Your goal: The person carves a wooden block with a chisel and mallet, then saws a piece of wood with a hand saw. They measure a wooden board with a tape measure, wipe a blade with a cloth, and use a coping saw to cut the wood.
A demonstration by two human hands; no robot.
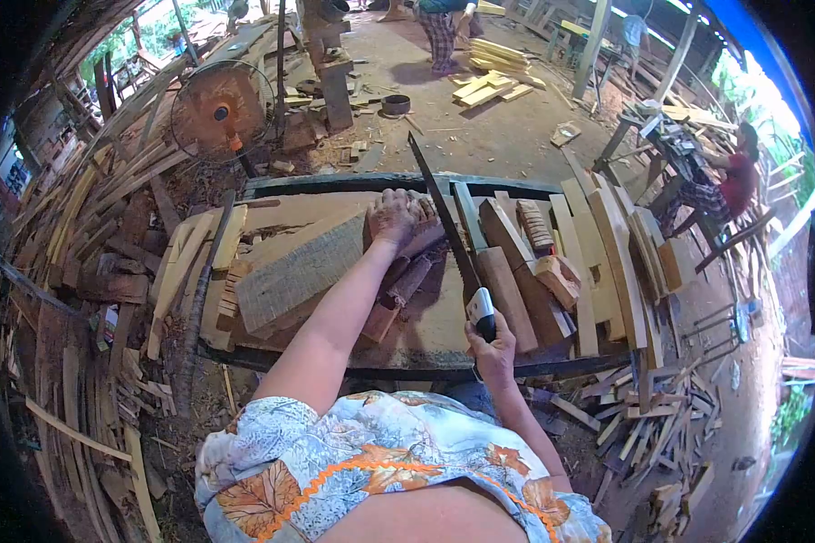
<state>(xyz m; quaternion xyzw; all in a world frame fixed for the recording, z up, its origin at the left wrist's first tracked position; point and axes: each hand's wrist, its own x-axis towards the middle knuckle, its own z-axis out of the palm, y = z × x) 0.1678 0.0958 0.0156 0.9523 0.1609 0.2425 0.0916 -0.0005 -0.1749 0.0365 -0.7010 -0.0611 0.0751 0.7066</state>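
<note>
My right hand point(493, 353) is closed around the white and black handle of a handsaw point(439, 201). The saw's long dark blade points up and away, tilted to the left. My left hand point(394, 217) lies over the far end of a wide, rough-sawn wooden board point(303, 270), its fingers curled over the wood beside the blade. Several dark wooden offcuts point(406, 282) sit under and near my left wrist. All this rests on a wooden workbench point(435, 330). Right of the saw lie a short thick board point(505, 294) and a notched wooden block point(557, 279).
Long pale planks point(616, 258) line the bench's right side. A standing fan point(222, 113) is beyond its left end. Scrap wood point(652, 443) heaps on the floor at right. One person point(738, 181) sits at another bench; another stands near a plank stack point(498, 72).
</note>
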